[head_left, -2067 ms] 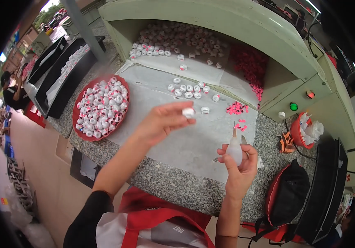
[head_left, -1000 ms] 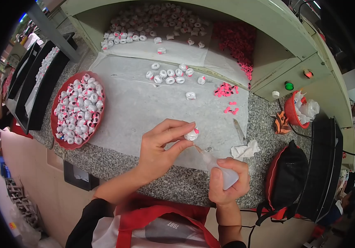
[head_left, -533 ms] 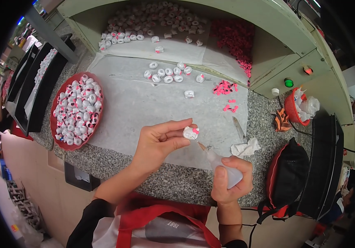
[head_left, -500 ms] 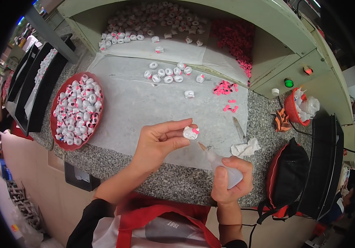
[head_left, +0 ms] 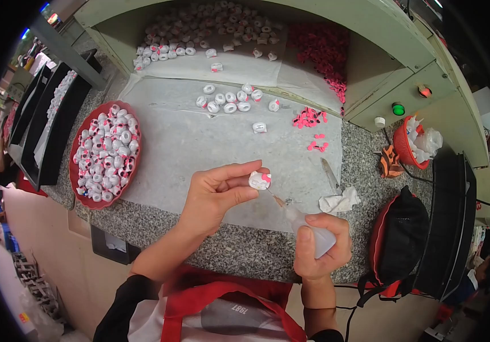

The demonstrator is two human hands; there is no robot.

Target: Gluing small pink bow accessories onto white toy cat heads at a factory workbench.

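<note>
Between thumb and fingers, my left hand (head_left: 213, 196) pinches a small white rounded piece with a pink patch (head_left: 260, 181). My right hand (head_left: 322, 245) is wrapped round a translucent squeeze bottle (head_left: 298, 220), tilted so that its thin nozzle points up and left. The nozzle's tip is at the lower right of the white piece; whether they touch is too small to tell. Beyond my hands, several similar white pieces (head_left: 231, 107) lie on the white paper sheet (head_left: 171, 142). Small pink pieces (head_left: 309, 118) lie in a loose group to their right.
At left stands a red tray (head_left: 76, 185) heaped with white-and-pink pieces. A pale green cabinet (head_left: 365, 105) behind holds more white and pink pieces. To the right are tweezers (head_left: 330, 174), crumpled tissue (head_left: 339, 200), a red basket (head_left: 407, 149) and a black bag (head_left: 402, 239).
The white piece in my left hand has turned slightly and shifted a little to the left. My right hand keeps the bottle at it. The whole view has shifted slightly.
</note>
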